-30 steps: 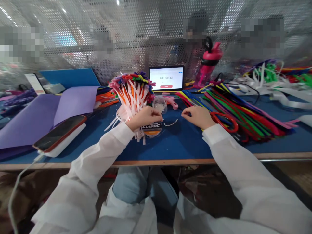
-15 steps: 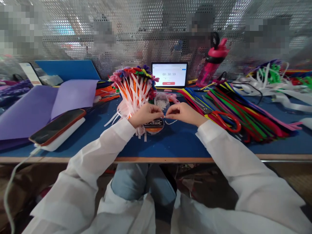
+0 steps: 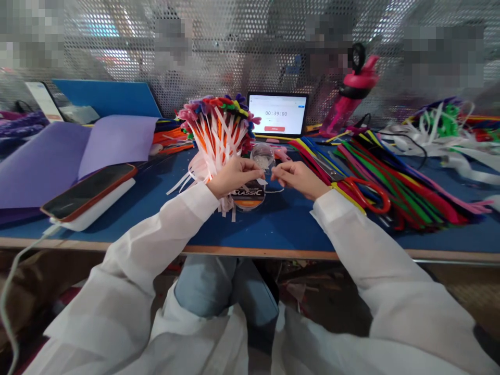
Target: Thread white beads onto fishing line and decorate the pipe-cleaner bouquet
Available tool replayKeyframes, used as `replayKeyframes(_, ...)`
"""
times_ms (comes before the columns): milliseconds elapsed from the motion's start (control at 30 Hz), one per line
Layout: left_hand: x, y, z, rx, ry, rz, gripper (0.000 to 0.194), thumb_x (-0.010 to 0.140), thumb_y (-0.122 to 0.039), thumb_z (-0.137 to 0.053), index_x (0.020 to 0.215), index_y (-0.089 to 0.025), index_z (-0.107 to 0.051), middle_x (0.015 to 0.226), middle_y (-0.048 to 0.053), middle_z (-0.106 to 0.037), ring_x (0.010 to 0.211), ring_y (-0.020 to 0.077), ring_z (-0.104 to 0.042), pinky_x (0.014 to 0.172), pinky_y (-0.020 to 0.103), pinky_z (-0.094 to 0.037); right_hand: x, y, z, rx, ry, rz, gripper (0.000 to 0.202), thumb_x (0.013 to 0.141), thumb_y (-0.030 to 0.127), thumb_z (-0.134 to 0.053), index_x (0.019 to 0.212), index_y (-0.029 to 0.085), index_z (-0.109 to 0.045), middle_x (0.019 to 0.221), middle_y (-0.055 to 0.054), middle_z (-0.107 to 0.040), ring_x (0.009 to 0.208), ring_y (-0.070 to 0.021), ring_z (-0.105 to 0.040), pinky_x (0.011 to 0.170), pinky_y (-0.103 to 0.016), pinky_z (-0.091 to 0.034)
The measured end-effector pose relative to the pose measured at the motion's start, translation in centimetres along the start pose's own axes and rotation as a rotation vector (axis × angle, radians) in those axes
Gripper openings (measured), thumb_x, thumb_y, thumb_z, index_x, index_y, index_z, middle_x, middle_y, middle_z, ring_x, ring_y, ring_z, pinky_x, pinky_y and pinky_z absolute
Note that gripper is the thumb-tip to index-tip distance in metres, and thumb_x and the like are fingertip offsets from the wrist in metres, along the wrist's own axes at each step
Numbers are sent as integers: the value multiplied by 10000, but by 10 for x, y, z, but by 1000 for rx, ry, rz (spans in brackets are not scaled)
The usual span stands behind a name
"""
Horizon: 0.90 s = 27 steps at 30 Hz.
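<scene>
Over the front middle of the table my left hand (image 3: pixel 239 176) is closed in a pinch on a thin white string (image 3: pixel 276 191), whose loose end curves out to the right. A small pale bit shows at its fingertips. My right hand (image 3: pixel 299 178) is also closed, thumb against fingers, a short gap away; what it pinches, if anything, is too small to make out. Below the left hand lies a round tub lid marked CLASSIC (image 3: pixel 249 194). Just behind the hands sits a clear round container (image 3: pixel 262 155) with whitish contents. Left of it stands a bundle of pipe-cleaner flowers (image 3: pixel 219 130) with pale ribbons.
Scissors with red handles (image 3: pixel 367 195) rest on loose coloured pipe cleaners (image 3: pixel 410 182) at right. A pink bottle (image 3: pixel 349 96) and a tablet showing a timer (image 3: pixel 277 114) stand behind. Purple paper (image 3: pixel 115 143) and a phone (image 3: pixel 89 191) are at left, before a mesh partition (image 3: pixel 219 52).
My fingertips have moved slightly apart, the right hand drawing back to the right. The whole view has shifted a little.
</scene>
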State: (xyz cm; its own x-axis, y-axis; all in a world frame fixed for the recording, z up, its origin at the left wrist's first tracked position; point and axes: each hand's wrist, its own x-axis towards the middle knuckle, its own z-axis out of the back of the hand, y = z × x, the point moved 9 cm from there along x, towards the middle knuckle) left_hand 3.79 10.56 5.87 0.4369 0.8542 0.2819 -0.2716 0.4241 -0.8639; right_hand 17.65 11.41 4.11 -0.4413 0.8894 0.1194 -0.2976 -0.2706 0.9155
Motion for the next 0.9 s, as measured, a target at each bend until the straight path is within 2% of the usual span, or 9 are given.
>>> replayKeyframes(67, 1, -3, -1, 38, -6, -26, 251, 833, -349, -642, 802, -126, -751, 672, 34, -673, 589, 98, -536, 537, 230, -382, -6, -10, -3, 67, 0, -133, 525, 840, 617, -624, 679, 122, -694, 442, 10, -510, 394, -49, -346, 417, -220, -201)
replayKeyframes(167, 0, -13, -6, 105, 4, -73, 257, 854, -332, -606, 793, -128, -751, 634, 24, -653, 554, 93, -511, 519, 228, -365, -13, -14, -18, 204, 102, -274, 484, 884, 552, -605, 717, 109, -705, 398, 15, -493, 339, -27, -215, 381, -217, -111)
replayKeyframes(233, -1, -19, -11, 135, 11, -95, 260, 857, -325, -596, 784, -127, -748, 606, 16, -631, 535, 88, -484, 502, 224, -337, -15, -11, -23, 294, 112, -308, 421, 899, 483, -613, 719, 110, -693, 378, 28, -467, 333, -23, -189, 372, -205, -89)
replayKeyframes(333, -5, -28, -18, 195, 13, -131, 247, 847, -320, -607, 787, -129, -751, 566, -2, -579, 529, 86, -446, 498, 222, -304, -15, -11, -24, 375, 67, -329, 387, 873, 406, -658, 605, 131, -607, 374, 30, -458, 329, -15, -204, 361, -190, -94)
replayKeyframes(433, -8, -33, -26, 263, 4, -165, 206, 826, -278, -621, 777, -133, -758, 546, -14, -537, 530, 86, -422, 515, 226, -295, -14, -14, -24, 413, 40, -320, 356, 823, 353, -700, 575, 145, -549, 405, 47, -450, 337, -5, -208, 365, -182, -112)
replayKeyframes(533, -12, -35, -30, 319, -9, -191, 186, 816, -249, -623, 782, -135, -765, 565, -10, -554, 534, 89, -434, 538, 236, -312, -13, -17, -22, 442, 14, -299, 249, 777, 331, -732, 687, 134, -607, 446, 76, -434, 350, -1, -206, 378, -184, -110)
replayKeyframes(700, -18, -38, -24, 406, -67, -227, 179, 836, -228, -615, 817, -154, -777, 584, 1, -599, 548, 106, -487, 565, 248, -357, -13, -8, -7, 375, -84, -172, 279, 725, 372, -783, 781, 132, -651, 525, 50, -522, 383, -5, -271, 406, -209, -102)
replayKeyframes(800, -23, -50, -14, 553, -147, -347, 183, 868, -235, -616, 837, -173, -786, 755, 43, -656, 673, 139, -574, 640, 270, -432, -15, 5, 3, 237, -127, -52, 326, 718, 423, -777, 790, 120, -681, 567, 24, -551, 430, -25, -330, 425, -224, -136)
replayKeyframes(900, -30, -63, -4, 734, -259, -478, 180, 883, -241, -621, 872, -197, -795, 964, 89, -625, 839, 186, -589, 742, 326, -482, -16, 14, 6, 152, -148, -2, 320, 741, 434, -742, 795, 124, -685, 606, 12, -568, 463, -40, -350, 442, -235, -158)
